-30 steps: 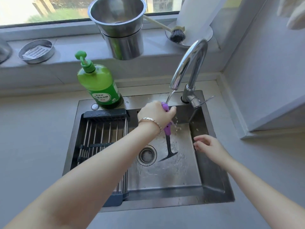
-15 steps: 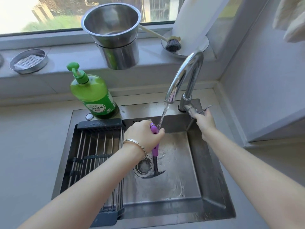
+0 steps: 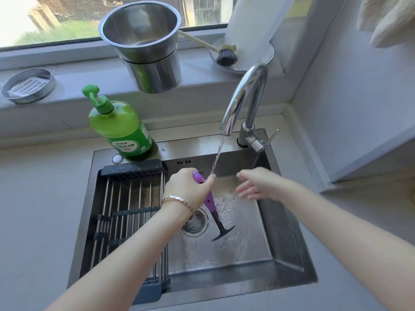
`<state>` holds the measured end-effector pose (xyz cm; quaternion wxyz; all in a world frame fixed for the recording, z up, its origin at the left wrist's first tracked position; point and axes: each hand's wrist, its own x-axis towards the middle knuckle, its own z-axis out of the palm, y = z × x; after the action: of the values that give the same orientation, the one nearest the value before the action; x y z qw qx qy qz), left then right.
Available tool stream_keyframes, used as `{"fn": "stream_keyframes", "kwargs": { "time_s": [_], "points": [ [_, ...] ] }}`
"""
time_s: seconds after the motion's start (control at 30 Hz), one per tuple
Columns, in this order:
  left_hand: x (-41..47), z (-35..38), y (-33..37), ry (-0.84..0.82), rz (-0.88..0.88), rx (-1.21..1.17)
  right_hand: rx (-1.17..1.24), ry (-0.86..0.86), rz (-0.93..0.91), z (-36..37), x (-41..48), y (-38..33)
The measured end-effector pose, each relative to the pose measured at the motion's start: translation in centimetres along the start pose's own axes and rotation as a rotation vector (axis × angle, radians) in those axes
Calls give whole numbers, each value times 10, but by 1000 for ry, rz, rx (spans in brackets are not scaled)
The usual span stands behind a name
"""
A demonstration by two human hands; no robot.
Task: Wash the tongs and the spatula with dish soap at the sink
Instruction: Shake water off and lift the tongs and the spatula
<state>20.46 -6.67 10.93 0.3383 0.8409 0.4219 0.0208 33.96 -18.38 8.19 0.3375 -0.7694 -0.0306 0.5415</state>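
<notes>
Under the curved chrome faucet (image 3: 244,97), the left hand (image 3: 186,189) clamps the purple-handled black spatula (image 3: 210,202) blade-down, seemingly to rinse it — right hand (image 3: 258,184) alongside, fingers apart.

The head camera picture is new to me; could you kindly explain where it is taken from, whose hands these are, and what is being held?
There is no robot here. A person wears a wide-angle camera on the head, so this one picture looks forward and down at their own two bare hands over a steel sink. The left hand grips the purple handle of the spatula, whose black blade points down into the sink, where water runs from the faucet. The right hand is open and holds nothing, its fingers spread near the stream. A dark drying rack spans the sink's left part, and a green dish soap bottle stands on its back edge. On the windowsill are stacked steel pots, a brush and a small round tin.
</notes>
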Motion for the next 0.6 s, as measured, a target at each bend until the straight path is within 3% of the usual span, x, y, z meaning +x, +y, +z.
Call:
{"fn": "stream_keyframes", "kwargs": {
  "time_s": [0.1,0.17,0.27,0.33,0.43,0.6],
  "points": [
    [-13,-1,2,18,9,-37,104,-310,207,41,-29,19],
    [-25,-2,5,10,17,-49,351,-403,305,63,-37,28],
    [-43,0,9,-4,35,-38,747,-311,385,78,-42,33],
    [-55,2,10,-30,46,-10,851,-218,431,83,-43,34],
    [-69,2,6,-134,79,36,894,-201,444,89,-45,38],
    [-80,-16,-23,-439,114,145,702,-190,379,79,-49,67]
  ]
}}
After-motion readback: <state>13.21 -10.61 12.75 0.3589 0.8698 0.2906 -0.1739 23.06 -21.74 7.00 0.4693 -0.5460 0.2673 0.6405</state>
